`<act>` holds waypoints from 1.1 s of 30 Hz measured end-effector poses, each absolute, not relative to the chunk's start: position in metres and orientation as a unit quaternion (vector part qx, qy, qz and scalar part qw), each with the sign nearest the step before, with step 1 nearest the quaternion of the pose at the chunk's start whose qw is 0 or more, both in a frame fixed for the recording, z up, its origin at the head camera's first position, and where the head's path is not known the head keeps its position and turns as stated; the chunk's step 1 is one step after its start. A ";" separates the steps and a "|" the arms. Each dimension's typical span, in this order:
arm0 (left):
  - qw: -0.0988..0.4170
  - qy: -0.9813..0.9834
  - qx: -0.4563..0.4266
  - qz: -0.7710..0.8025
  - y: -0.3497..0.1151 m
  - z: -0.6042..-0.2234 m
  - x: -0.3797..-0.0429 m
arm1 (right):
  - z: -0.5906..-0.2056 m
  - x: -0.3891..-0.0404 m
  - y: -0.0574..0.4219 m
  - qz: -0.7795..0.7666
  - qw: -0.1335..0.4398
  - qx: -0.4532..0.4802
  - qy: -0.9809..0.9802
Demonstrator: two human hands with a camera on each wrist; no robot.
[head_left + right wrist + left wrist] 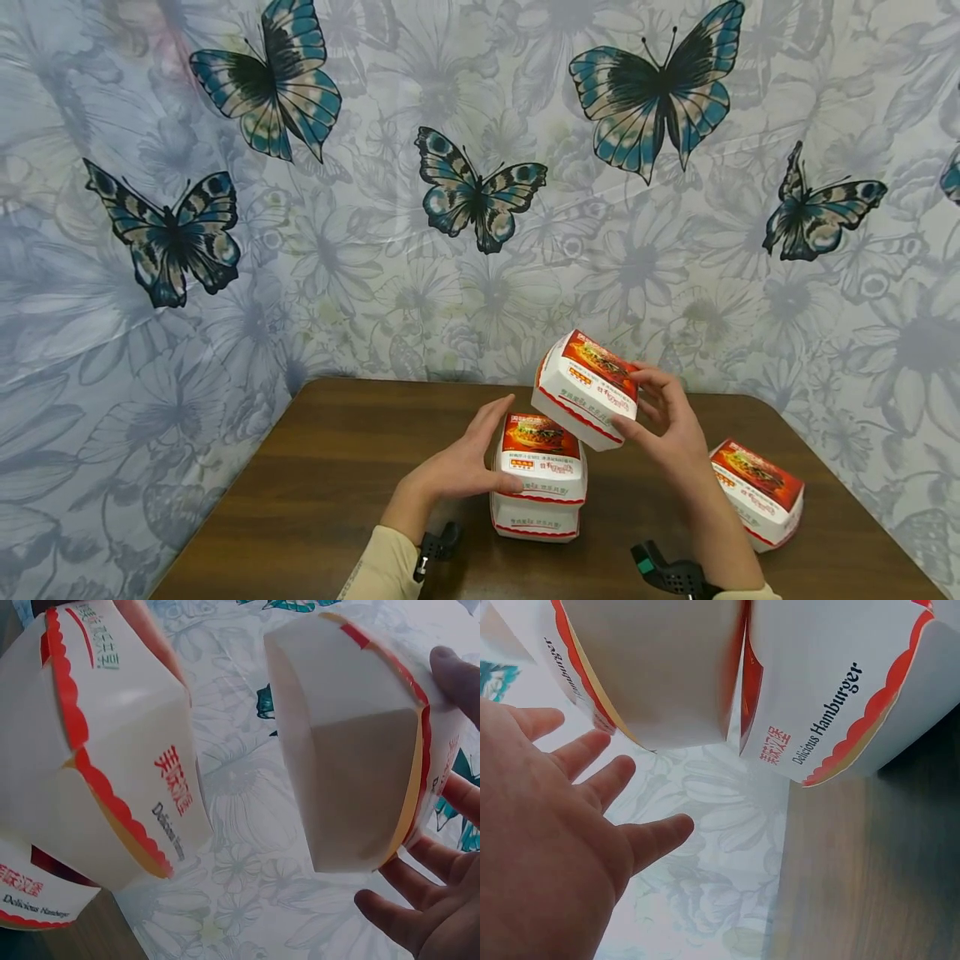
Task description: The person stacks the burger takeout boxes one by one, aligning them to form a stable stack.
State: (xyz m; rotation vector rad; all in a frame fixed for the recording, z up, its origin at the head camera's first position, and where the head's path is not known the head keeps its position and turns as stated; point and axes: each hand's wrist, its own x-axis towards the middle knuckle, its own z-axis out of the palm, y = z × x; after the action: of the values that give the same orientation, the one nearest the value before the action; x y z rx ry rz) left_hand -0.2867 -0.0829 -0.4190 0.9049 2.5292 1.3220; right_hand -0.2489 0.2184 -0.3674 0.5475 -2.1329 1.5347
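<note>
My right hand [670, 427] holds a white hamburger box [583, 392] with a red printed top, thumb on the near side and fingers on the far side. The box is tilted in the air, just above the right part of a stack. An upper hamburger box [542, 467] and a lower hamburger box [536, 518] make up that stack on the table. At the stack's left side is my left hand [459, 462], its thumb by the upper box's front. In the left wrist view its fingers [660, 838] are spread and straight.
Another hamburger box [759, 492] lies on the brown wooden table [315, 500] to the right, partly behind my right forearm. A pale cloth with butterflies [480, 196] hangs behind the table's far edge. Dark straps [438, 546] circle both wrists.
</note>
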 end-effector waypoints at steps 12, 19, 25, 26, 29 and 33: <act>0.078 0.834 0.296 0.459 -0.081 -0.419 -0.286 | -0.369 -0.248 0.213 0.558 0.179 0.266 -0.766; 0.063 0.833 0.308 0.456 -0.079 -0.420 -0.288 | -0.375 -0.251 0.210 0.527 0.158 0.272 -0.790; 0.061 0.830 0.307 0.461 -0.079 -0.420 -0.287 | -0.378 -0.255 0.208 0.523 0.146 0.271 -0.795; 0.061 0.829 0.307 0.463 -0.079 -0.419 -0.287 | -0.379 -0.255 0.208 0.522 0.145 0.272 -0.796; 0.062 0.826 0.311 0.466 -0.078 -0.420 -0.287 | -0.381 -0.256 0.207 0.517 0.141 0.272 -0.799; 0.067 0.819 0.315 0.475 -0.078 -0.420 -0.287 | -0.383 -0.256 0.205 0.505 0.144 0.271 -0.807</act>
State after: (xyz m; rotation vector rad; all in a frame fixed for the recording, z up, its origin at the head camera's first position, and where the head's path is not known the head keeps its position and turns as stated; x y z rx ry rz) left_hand -0.2865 -0.0780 -0.4201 0.9497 2.4692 1.4325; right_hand -0.2560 0.2051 -0.3826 0.7824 -2.3261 1.4556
